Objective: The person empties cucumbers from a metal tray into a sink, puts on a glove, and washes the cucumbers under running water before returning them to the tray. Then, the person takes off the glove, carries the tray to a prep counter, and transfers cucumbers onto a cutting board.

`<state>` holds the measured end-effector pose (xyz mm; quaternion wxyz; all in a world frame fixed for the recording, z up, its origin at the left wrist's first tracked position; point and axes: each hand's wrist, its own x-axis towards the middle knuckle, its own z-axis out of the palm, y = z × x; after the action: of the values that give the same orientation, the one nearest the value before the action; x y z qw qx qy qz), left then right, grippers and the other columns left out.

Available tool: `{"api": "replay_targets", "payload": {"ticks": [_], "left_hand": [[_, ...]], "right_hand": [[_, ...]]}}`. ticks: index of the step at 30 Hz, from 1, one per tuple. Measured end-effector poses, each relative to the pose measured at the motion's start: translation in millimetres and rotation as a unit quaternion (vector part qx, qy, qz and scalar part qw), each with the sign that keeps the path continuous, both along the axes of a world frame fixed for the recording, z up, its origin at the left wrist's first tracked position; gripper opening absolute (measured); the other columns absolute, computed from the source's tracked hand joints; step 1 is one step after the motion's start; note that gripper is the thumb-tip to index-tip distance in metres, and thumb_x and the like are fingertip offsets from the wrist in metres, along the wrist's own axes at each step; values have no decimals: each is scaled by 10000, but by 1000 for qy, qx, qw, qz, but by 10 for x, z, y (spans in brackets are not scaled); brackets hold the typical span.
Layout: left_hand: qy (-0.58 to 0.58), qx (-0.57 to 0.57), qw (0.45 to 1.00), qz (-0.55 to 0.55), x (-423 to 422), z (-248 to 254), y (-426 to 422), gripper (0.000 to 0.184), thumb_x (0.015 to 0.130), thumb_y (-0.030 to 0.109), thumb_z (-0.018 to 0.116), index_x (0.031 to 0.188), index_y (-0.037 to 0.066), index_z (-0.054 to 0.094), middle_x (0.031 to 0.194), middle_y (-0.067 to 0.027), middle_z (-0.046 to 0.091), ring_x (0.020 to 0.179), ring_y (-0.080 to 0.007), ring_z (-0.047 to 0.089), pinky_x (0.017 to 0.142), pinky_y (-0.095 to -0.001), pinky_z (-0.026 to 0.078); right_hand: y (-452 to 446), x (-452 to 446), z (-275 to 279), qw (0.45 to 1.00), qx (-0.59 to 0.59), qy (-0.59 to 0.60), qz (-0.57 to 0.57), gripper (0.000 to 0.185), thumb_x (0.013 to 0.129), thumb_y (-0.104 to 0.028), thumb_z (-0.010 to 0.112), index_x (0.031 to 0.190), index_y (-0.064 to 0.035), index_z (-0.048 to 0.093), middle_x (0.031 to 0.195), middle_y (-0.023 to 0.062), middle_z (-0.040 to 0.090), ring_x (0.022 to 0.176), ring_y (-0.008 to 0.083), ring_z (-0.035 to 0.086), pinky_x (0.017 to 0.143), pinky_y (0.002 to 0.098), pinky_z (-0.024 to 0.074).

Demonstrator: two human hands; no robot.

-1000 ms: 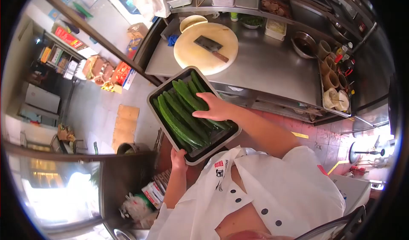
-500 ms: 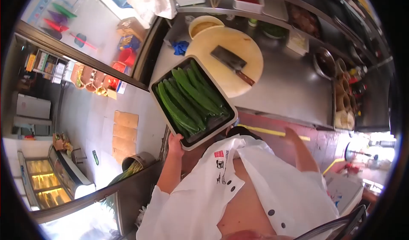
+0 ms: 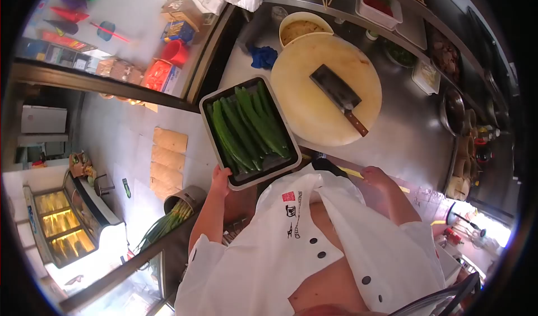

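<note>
My left hand is closed on the near left corner of a black tray with a pale rim. Several long green cucumbers lie lengthwise in it. The tray's right edge is close beside a round, thick chopping board. On the board rests a cleaver, its wooden handle angled toward me. My right hand is in the air in front of the counter's near edge, holding nothing, with its fingers loosely bent and apart from everything.
A steel counter carries the board, a tub of chopped food and a blue cloth. A metal bowl and food containers stand along the back. At left, a bucket of green stalks stands beyond a low partition.
The view has shifted, so the board and cleaver appear further right and lower. My left hand still holds the tray of cucumbers. My right hand has come inward, nearer the counter.
</note>
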<state>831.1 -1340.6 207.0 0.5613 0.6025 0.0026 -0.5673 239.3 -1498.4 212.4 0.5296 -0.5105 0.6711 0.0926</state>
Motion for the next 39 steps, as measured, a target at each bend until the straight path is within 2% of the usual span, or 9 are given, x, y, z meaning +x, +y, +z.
{"api": "replay_targets", "payload": {"ticks": [6,9,13,16,20,27,29,35,39], "left_hand": [[-36,0,989,-140,783,-938,-594,336,744,-7,556,1079,9,576,835,-72,590,770,-219,614,614,-356,520],[-50,65,978,-192,984,-307,-1126,287,744,22,582,1031,7,589,754,-44,559,644,-176,549,505,-342,409],[-88,93,943,-308,1500,-535,-1528,253,739,48,608,990,15,609,719,-32,545,577,-150,494,473,-347,346],[-353,93,856,-366,1837,-1239,-1693,304,745,78,627,1029,-30,635,839,-143,677,742,-279,650,632,-428,492],[-538,88,753,-368,1850,-846,-1680,363,813,136,646,1128,-39,604,998,-260,690,989,-450,657,823,-514,504],[-561,77,772,-289,1801,-738,-1374,351,877,188,641,1153,-20,581,977,-216,679,949,-419,656,837,-486,527],[-787,-33,579,-212,1642,-482,-1344,344,911,207,631,1173,-11,594,1037,-177,669,982,-392,637,870,-464,515],[-521,-48,808,-270,806,362,-1966,521,951,378,633,1274,-24,563,1208,-234,599,1106,-402,589,985,-450,469],[-653,106,660,-356,413,475,-2398,780,900,567,636,1362,-44,489,1317,-282,512,1208,-405,526,1005,-470,463]], "right_hand": [[456,531,91,1000,-4,0,-26,273,920,-228,655,1130,-56,684,922,58,703,807,157,639,728,310,520],[754,956,54,995,19,-34,-95,366,921,-274,676,1211,-50,673,1035,115,719,942,222,675,852,343,534],[978,1676,429,998,-13,61,-24,393,939,-317,661,1222,-44,668,1113,164,716,1045,296,679,937,384,528],[1120,1681,253,998,-12,32,-47,408,945,-341,653,1221,-41,671,1143,177,712,1059,312,681,952,392,525],[1229,1495,8,995,-20,42,-90,405,945,-356,645,1207,-50,685,1120,176,721,1034,307,692,939,389,529],[1248,1328,-113,991,-18,28,-132,391,950,-358,626,1193,-59,695,1122,187,721,1045,317,695,921,389,538],[1195,1334,-43,995,-36,17,-86,399,960,-381,600,1187,-68,700,1139,190,714,1058,338,689,935,401,534],[1018,964,-224,995,-58,75,39,437,966,-423,564,1215,-85,686,1140,190,709,1053,369,681,948,426,534],[732,666,-310,938,-197,88,272,380,968,-365,589,1125,-41,708,1066,164,716,938,288,683,888,373,531]]}}
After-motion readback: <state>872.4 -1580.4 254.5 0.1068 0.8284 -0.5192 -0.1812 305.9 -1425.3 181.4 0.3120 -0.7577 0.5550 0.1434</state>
